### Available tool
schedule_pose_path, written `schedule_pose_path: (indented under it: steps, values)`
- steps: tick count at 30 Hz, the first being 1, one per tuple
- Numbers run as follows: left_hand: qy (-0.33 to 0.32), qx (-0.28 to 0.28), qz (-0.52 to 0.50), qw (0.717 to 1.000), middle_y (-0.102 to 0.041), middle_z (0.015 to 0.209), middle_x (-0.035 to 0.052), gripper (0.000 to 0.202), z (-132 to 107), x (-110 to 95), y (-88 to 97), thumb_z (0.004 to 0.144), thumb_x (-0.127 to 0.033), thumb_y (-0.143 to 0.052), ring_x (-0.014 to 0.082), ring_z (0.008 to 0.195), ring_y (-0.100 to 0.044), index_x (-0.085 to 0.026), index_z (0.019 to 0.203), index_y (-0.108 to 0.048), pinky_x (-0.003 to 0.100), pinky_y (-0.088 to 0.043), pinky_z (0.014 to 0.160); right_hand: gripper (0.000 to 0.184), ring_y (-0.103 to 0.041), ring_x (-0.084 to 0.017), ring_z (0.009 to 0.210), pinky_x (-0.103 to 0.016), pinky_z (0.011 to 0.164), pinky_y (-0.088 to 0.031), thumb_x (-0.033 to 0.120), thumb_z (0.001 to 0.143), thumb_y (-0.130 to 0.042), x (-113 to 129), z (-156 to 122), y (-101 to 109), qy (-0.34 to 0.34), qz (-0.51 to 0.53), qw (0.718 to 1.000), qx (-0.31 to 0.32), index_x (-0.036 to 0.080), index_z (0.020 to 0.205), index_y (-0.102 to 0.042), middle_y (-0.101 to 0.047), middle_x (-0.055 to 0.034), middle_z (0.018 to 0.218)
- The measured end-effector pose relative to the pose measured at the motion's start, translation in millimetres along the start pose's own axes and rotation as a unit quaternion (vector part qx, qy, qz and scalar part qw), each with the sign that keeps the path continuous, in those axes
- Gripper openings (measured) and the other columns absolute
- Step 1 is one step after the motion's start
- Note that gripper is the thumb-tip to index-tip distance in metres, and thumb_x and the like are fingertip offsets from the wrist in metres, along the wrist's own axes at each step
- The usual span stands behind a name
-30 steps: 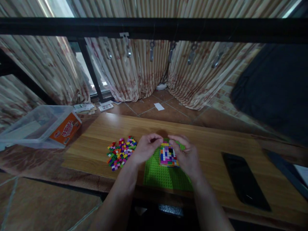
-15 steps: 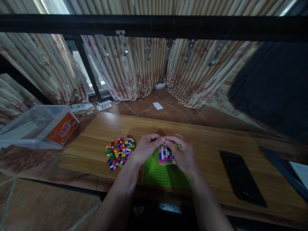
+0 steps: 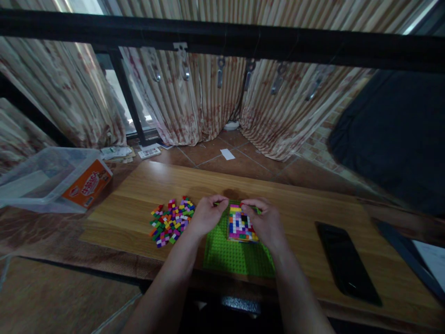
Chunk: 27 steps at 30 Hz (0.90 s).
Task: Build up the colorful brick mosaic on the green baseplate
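Observation:
A green studded baseplate (image 3: 225,260) lies on the wooden table in front of me. On it sits a block of multicoloured toy bricks (image 3: 238,225), with white, purple, blue, pink and yellow pieces on top. My left hand (image 3: 208,215) is at the block's far left corner, thumb and forefinger pinched together; whatever is between them is too small to make out. Over the block's far right corner, my right hand (image 3: 266,220) pinches what looks like a small red brick (image 3: 242,204). Its fingers hide part of the block's right side.
Loose coloured bricks (image 3: 172,222) are heaped left of the baseplate. A clear plastic bin (image 3: 52,185) with an orange label stands beyond the table's left end. A black phone-like slab (image 3: 347,262) lies on the right. A dark bar (image 3: 222,37) with hanging hooks crosses above.
My hands, which met at the fingertips over the block's far edge, have drawn apart to left and right. More of the block's top now shows. The view has tilted slightly.

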State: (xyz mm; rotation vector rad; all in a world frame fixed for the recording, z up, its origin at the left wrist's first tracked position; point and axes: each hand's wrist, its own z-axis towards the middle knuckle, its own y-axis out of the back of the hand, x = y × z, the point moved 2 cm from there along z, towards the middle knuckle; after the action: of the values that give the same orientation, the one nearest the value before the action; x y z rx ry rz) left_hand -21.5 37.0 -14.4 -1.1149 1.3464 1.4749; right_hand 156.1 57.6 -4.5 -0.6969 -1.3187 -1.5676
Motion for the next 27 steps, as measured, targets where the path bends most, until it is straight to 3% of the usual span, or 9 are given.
schedule_pose_path:
  steps: [10,18,27]
  values:
    - [-0.009,0.024,-0.018,1.0,-0.072,0.078,0.0032,0.024,-2,-1,-8.8,0.082,-0.032,-0.057,0.0158,0.074,-0.062,-0.015,0.081,-0.074,0.024,-0.047,0.067,0.021,-0.066,-0.022,0.089,-0.038,0.085,-0.048,0.036,0.077,-0.062,-7,2,-6,-0.034,0.029,0.998,0.034,0.024,0.084,-0.078,-0.073,-0.0059,0.092]
    - [-0.005,0.027,-0.031,0.999,-0.072,0.077,0.0025,0.022,-2,-1,-10.7,0.082,-0.029,-0.056,0.0152,0.073,-0.062,-0.015,0.08,-0.074,0.024,-0.047,0.068,0.024,-0.068,-0.024,0.087,-0.039,0.084,-0.05,0.041,0.074,-0.066,-6,0,-9,-0.092,0.067,0.993,0.024,0.021,0.08,-0.078,-0.076,-0.0074,0.091]
    - [0.027,0.01,-0.06,0.998,-0.07,0.071,0.0008,0.019,-3,-1,-14.8,0.08,-0.025,-0.058,0.0131,0.065,-0.059,-0.016,0.076,-0.074,0.023,-0.046,0.061,0.026,-0.068,-0.023,0.075,-0.035,0.07,-0.052,0.043,0.062,-0.073,-6,3,-12,-0.166,0.127,0.978,0.013,0.02,0.072,-0.077,-0.076,-0.0071,0.079]
